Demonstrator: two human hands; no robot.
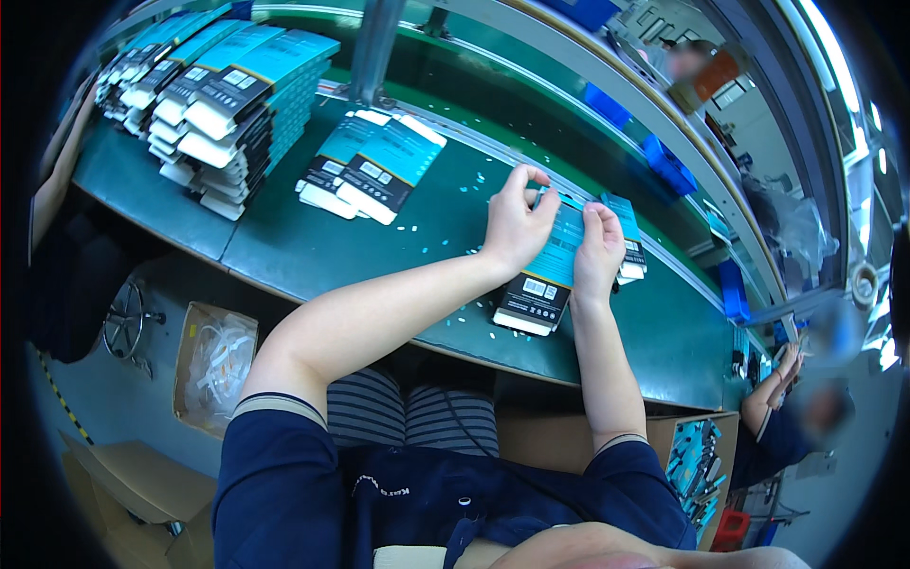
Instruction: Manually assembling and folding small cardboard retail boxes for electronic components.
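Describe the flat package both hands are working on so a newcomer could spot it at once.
Start at the green workbench and go to its near edge, right of centre. There a long flat teal package with a black-and-white end lies lengthwise, with the left hand and the right hand on its far half. Unlike the stacked packages at far left and the small pile mid-bench, it lies alone under the hands.

Teal-and-black box [545, 270]; dark green table [313, 251]; striped trousers [408, 412].

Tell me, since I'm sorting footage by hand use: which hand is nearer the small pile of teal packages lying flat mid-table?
Left. The left hand sits just right of the small pile, while the right hand is farther right, on the held package.
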